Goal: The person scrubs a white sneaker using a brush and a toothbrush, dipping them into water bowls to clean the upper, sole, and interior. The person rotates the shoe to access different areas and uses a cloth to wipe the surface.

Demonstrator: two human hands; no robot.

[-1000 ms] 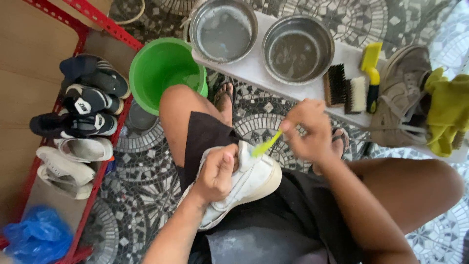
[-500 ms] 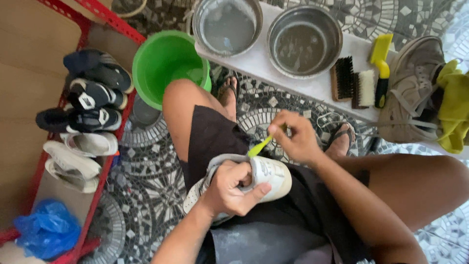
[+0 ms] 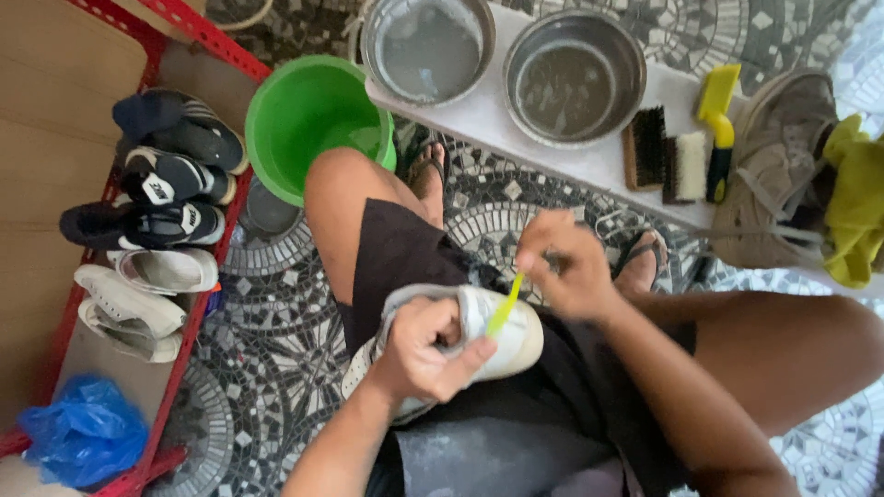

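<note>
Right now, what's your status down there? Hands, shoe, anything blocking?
Left hand grips white sneaker on lap. Right hand holds yellow-green brush against its heel. Nothing blocking.

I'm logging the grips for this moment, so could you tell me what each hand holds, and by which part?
The left hand grips the white sneaker at its collar; the right hand pinches the upper end of the yellow-green brush.

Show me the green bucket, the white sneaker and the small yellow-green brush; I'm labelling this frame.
green bucket [image 3: 293, 120]: head view, on its inner wall.
white sneaker [image 3: 517, 333]: head view, on the heel end.
yellow-green brush [image 3: 505, 308]: head view, on the handle.
</note>
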